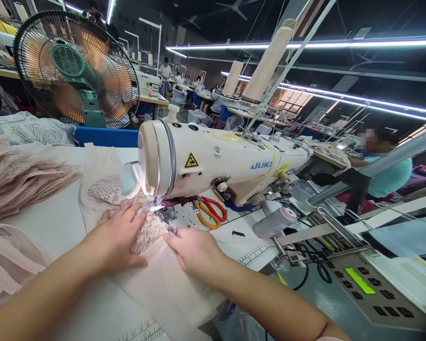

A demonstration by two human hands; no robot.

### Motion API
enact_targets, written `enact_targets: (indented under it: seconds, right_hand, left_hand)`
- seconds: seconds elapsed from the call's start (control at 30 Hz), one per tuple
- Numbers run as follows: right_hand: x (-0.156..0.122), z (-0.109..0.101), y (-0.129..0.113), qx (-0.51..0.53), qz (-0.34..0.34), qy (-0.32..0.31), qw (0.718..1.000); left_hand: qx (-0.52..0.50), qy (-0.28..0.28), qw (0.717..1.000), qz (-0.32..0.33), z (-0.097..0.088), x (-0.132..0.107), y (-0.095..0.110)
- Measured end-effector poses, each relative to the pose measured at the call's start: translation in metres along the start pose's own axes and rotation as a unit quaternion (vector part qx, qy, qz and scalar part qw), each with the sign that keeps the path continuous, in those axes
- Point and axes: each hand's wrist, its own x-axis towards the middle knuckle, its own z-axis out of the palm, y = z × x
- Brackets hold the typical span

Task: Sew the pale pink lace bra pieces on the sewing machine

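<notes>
A pale pink lace piece (149, 233) lies under the needle of a white JUKI sewing machine (213, 158). My left hand (115, 239) rests flat on the lace, fingers stretched out toward the presser foot (159, 208). My right hand (191, 250) sits just right of it, fingers curled and pressed on the fabric edge near the needle. A plain pink fabric strip (170, 293) runs from under both hands toward me.
Stacks of pink lace pieces (17, 177) lie at the left. Orange and red scissors (209, 210) rest behind the machine bed. A green fan (76, 68) stands at the back left, a control panel (369, 289) at the right. A person in a teal top (386, 173) sits beyond.
</notes>
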Motion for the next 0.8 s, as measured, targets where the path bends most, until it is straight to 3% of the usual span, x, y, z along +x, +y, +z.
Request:
enact_targets:
  seconds: [0.43,0.8]
  right_hand:
    - [0.005,-0.01,-0.003,-0.015,0.005,-0.048,0.999]
    - [0.02,-0.022,-0.016,-0.041,0.039,-0.153,0.987]
  left_hand:
    - [-0.031,0.11,0.993,0.014,0.022,0.013,-0.026]
    - [-0.042,0.067,0.997,-0.019,0.013,0.02,-0.034]
